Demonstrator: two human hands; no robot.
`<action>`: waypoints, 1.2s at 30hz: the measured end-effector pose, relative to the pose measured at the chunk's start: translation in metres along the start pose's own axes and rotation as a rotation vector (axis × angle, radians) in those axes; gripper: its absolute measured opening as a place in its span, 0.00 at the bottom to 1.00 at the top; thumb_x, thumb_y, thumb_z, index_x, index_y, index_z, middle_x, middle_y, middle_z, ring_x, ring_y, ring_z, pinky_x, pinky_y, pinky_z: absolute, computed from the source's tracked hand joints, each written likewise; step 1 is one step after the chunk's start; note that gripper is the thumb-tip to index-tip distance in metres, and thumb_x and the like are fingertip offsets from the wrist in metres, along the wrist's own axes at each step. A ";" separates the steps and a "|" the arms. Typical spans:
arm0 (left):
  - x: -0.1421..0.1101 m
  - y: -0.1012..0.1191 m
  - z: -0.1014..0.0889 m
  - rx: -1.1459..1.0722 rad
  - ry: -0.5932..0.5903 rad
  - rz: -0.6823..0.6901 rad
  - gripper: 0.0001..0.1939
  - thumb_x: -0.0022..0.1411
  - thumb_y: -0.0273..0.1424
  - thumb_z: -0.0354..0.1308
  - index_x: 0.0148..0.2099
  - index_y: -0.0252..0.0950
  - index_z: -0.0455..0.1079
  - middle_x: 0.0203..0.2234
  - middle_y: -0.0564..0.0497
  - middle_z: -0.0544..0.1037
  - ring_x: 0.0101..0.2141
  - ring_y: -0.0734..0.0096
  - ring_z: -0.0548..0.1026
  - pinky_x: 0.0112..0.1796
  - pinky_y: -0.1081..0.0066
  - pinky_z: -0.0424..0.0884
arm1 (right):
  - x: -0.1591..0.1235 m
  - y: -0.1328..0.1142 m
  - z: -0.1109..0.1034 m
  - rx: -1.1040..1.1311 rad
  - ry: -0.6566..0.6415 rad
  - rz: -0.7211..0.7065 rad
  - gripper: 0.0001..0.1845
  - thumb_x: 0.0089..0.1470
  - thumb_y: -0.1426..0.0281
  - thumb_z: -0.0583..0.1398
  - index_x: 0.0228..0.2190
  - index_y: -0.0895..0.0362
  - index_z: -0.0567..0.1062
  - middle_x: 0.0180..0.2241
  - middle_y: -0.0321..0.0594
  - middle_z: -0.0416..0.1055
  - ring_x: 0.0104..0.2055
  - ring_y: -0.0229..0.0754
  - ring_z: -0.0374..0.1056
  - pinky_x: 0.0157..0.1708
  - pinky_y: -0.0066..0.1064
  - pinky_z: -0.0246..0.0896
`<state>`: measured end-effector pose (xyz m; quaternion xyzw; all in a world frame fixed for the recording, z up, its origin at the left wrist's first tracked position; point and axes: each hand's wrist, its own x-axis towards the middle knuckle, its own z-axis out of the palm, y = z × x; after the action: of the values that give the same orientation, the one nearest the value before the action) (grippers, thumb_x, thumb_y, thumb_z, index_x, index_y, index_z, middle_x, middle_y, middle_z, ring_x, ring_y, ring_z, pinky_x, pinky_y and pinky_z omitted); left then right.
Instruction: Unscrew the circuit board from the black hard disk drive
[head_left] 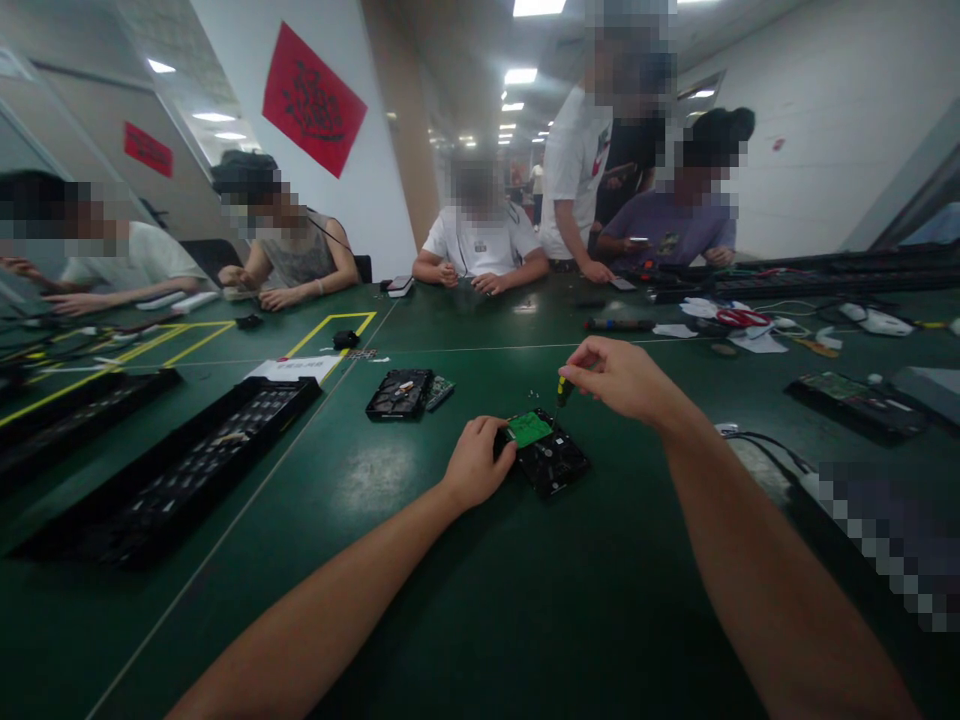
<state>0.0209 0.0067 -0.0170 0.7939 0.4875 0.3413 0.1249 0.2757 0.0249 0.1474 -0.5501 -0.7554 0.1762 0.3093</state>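
The work looks partway along: the black unit (559,462) lies flat in front of the person, with a green circuit board (529,429) over its far-left part; the right hand (622,380) pinches a yellow screwdriver (562,388) nearly upright, its tip down by the far edge of the unit – whether it bites on a screw is too small to tell; the left hand (480,465) rests against the unit's left side, thumb and fingers slightly parted at the board, and whether they truly grip cannot be told; small bits (532,394) lie just beyond, perhaps screws already out, so freeing the board may be what is left, though fastening is equally possible. A second black unit (399,395) sits to the left, a small board (440,393) beside it. The green table (450,600) also bears long black trays (202,460), yellow tape (315,330) and a white sheet (296,368) on the left; a board-topped device (855,400) and red cable (742,317) lie on the right; people sit across the far side, one standing, under ceiling lights – a red paper sign (313,100) hangs on the pillar.
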 end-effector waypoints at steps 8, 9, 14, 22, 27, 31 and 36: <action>-0.001 0.002 0.000 -0.009 0.001 -0.009 0.16 0.69 0.33 0.59 0.57 0.38 0.70 0.51 0.42 0.76 0.54 0.53 0.73 0.57 0.51 0.72 | 0.000 -0.003 0.003 0.189 -0.097 0.039 0.04 0.61 0.69 0.65 0.39 0.56 0.79 0.34 0.42 0.82 0.30 0.41 0.78 0.30 0.29 0.71; -0.001 0.002 0.000 -0.010 0.002 -0.009 0.16 0.69 0.33 0.59 0.57 0.38 0.70 0.51 0.42 0.76 0.54 0.53 0.73 0.57 0.51 0.72 | 0.000 -0.004 0.003 0.185 -0.093 0.043 0.04 0.62 0.69 0.65 0.38 0.56 0.79 0.32 0.41 0.82 0.30 0.41 0.78 0.30 0.29 0.71; 0.000 0.003 -0.001 -0.003 -0.007 -0.009 0.16 0.69 0.33 0.59 0.57 0.37 0.70 0.51 0.41 0.76 0.54 0.53 0.73 0.57 0.50 0.72 | 0.000 -0.004 0.003 0.191 -0.100 0.021 0.06 0.63 0.66 0.64 0.36 0.55 0.79 0.32 0.40 0.81 0.29 0.40 0.76 0.27 0.28 0.71; -0.001 -0.001 0.001 -0.008 0.009 0.008 0.16 0.69 0.33 0.59 0.57 0.38 0.70 0.50 0.42 0.76 0.53 0.53 0.73 0.57 0.51 0.72 | 0.000 -0.002 0.003 0.253 -0.095 0.037 0.02 0.61 0.71 0.65 0.36 0.56 0.78 0.30 0.41 0.80 0.29 0.41 0.77 0.26 0.28 0.72; -0.001 -0.001 0.001 -0.013 0.007 0.011 0.16 0.69 0.33 0.59 0.57 0.39 0.70 0.51 0.42 0.76 0.54 0.53 0.74 0.57 0.51 0.72 | 0.000 -0.001 0.003 0.204 -0.078 0.047 0.08 0.59 0.65 0.69 0.35 0.56 0.78 0.32 0.42 0.81 0.30 0.42 0.77 0.26 0.28 0.71; -0.001 0.001 -0.001 -0.008 0.000 0.004 0.16 0.69 0.33 0.58 0.57 0.38 0.70 0.51 0.42 0.76 0.54 0.53 0.73 0.57 0.51 0.72 | -0.001 -0.002 0.002 0.191 -0.077 0.028 0.10 0.58 0.62 0.69 0.34 0.55 0.78 0.33 0.42 0.81 0.30 0.42 0.76 0.24 0.28 0.70; -0.001 0.002 -0.001 -0.009 -0.006 -0.007 0.16 0.69 0.34 0.59 0.57 0.37 0.70 0.51 0.41 0.76 0.54 0.53 0.73 0.58 0.51 0.71 | -0.001 -0.002 0.003 0.267 -0.114 0.004 0.02 0.60 0.70 0.66 0.37 0.55 0.79 0.33 0.41 0.81 0.29 0.41 0.77 0.28 0.29 0.73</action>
<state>0.0215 0.0051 -0.0158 0.7926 0.4884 0.3405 0.1312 0.2722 0.0232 0.1463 -0.4946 -0.7405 0.3067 0.3360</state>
